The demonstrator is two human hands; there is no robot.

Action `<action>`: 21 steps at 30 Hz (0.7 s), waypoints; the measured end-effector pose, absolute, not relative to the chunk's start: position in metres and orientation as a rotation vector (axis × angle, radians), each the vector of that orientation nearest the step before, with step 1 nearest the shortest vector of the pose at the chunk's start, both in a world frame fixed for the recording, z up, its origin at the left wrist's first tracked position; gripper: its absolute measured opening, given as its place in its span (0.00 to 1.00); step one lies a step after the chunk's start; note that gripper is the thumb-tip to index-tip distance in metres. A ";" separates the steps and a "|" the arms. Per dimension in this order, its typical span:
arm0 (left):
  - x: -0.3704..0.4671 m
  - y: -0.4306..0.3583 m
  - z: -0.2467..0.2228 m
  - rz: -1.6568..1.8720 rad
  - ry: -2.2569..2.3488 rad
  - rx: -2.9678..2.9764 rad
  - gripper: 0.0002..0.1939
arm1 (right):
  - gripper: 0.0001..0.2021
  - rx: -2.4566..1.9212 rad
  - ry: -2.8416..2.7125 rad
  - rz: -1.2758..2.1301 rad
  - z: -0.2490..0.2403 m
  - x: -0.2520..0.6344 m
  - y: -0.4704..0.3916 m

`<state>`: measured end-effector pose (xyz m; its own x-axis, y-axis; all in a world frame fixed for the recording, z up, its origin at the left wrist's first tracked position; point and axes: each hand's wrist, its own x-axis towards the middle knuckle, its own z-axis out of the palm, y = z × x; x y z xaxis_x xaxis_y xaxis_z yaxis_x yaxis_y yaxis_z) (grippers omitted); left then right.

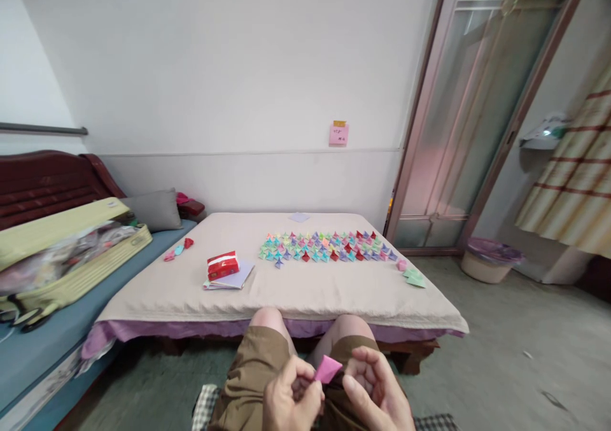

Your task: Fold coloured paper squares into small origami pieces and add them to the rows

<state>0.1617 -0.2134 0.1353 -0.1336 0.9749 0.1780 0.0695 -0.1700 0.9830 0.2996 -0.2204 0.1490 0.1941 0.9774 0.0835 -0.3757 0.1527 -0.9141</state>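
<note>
- The left hand (293, 396), at the bottom centre of the frame, pinches a pink folded paper (328, 369) by its left end, between thumb and fingers.
- That pink piece sits just right of the fingertips, over the person's lap (its other end points toward the right hand).
- The right hand (377, 393), at the lower centre-right, is loosely cupped, thumb well away from the curled fingers; it is near the pink piece but apart from it.
- Across the middle of the frame, a cloth-covered table (305, 294) bears rows of small pointed paper shapes (334, 256) (red, blue, lilac, green and more).
- Just right of those rows lie a small pink piece (402, 265) and some green papers (416, 281).
- Left of centre, a red packet (223, 265) rests on a stack of paper sheets (242, 275).
- Farther left, near the table's edge, lie a few coloured pieces (189, 243) (red, light blue, pink).
- Above the rows, a lilac sheet (300, 217) lies by the wall, which carries a pink note (338, 136) higher up.
</note>
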 end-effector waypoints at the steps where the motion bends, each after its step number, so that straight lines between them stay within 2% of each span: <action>1: 0.160 -0.211 0.137 1.368 1.168 1.146 0.09 | 0.20 -0.909 -0.849 1.182 0.147 0.300 -0.219; 5: 0.163 -0.207 0.133 1.232 0.864 0.798 0.20 | 0.14 -0.785 -0.910 1.440 0.142 0.296 -0.215; 10: 0.163 -0.207 0.130 1.172 0.751 0.948 0.25 | 0.13 -0.768 -1.032 1.471 0.155 0.305 -0.215; 14: 0.156 -0.206 0.142 1.093 0.797 1.079 0.22 | 0.16 -0.826 -1.225 1.459 0.160 0.314 -0.216; 21: 0.151 -0.209 0.154 1.058 0.954 1.082 0.11 | 0.17 -0.950 -1.232 1.473 0.145 0.308 -0.219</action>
